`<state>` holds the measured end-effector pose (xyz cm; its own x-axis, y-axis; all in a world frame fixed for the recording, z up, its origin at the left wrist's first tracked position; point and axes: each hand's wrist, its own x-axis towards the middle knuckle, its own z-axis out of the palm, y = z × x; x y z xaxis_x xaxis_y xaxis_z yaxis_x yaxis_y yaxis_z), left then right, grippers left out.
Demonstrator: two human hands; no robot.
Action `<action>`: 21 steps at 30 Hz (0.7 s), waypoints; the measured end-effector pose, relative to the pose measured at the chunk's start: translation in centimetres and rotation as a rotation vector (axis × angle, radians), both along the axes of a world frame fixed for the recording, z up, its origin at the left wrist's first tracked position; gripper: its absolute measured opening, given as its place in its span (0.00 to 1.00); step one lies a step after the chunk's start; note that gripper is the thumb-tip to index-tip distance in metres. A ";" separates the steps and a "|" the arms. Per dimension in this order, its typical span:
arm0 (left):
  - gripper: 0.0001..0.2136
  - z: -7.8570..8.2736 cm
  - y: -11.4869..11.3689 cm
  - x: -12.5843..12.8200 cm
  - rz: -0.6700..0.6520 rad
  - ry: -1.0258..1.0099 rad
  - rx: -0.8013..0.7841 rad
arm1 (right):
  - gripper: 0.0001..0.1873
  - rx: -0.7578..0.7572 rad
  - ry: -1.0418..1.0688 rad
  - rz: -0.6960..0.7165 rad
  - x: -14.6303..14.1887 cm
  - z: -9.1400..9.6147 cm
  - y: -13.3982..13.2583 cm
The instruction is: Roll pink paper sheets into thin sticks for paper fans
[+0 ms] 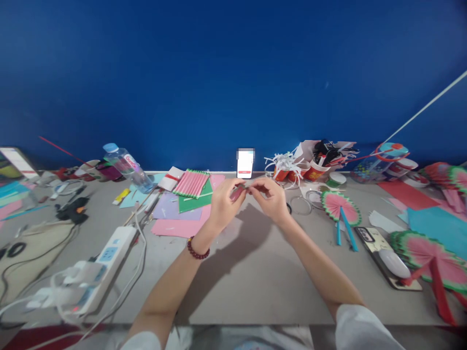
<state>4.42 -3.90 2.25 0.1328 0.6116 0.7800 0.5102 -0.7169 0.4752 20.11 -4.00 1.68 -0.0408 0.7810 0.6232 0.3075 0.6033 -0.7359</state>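
Observation:
Both hands meet over the middle of the table, fingertips nearly touching. My left hand (225, 201), with a dark red bead bracelet (198, 249) at the wrist, is closed in a pinch. My right hand (270, 197) pinches at the same spot from the other side. Whatever lies between the fingertips is too small and hidden to name. Left of my left hand, a pleated pink paper with green edges (192, 183) rests on green paper (197, 200) and pink sheets (175, 227). A lit phone (245, 164) stands upright just beyond my hands.
A white power strip (109, 260) with plugs and cables lies left, near a tilted plastic bottle (129, 165). To the right are red cups (315, 171) with paper strips and tools, pink paper fans (341, 208), a phone (379, 253) under a white mouse (394, 263), and blue paper (434, 226).

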 end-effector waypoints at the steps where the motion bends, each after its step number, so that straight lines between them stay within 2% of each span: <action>1: 0.07 0.0 0.0 0.0 0.001 -0.013 -0.006 | 0.06 -0.018 0.021 0.019 -0.1 -0.1 0.0; 6: 0.07 0.2 -0.1 0.0 -0.016 -0.042 -0.018 | 0.05 -0.011 0.080 0.013 -0.3 -0.1 -0.1; 13: 0.03 0.6 -0.3 0.1 -0.065 -0.020 0.027 | 0.03 0.051 0.017 -0.067 -0.3 0.5 -0.6; 21: 0.03 0.4 -0.6 0.2 0.021 0.046 0.077 | 0.03 0.030 0.057 -0.098 -0.8 0.7 -1.3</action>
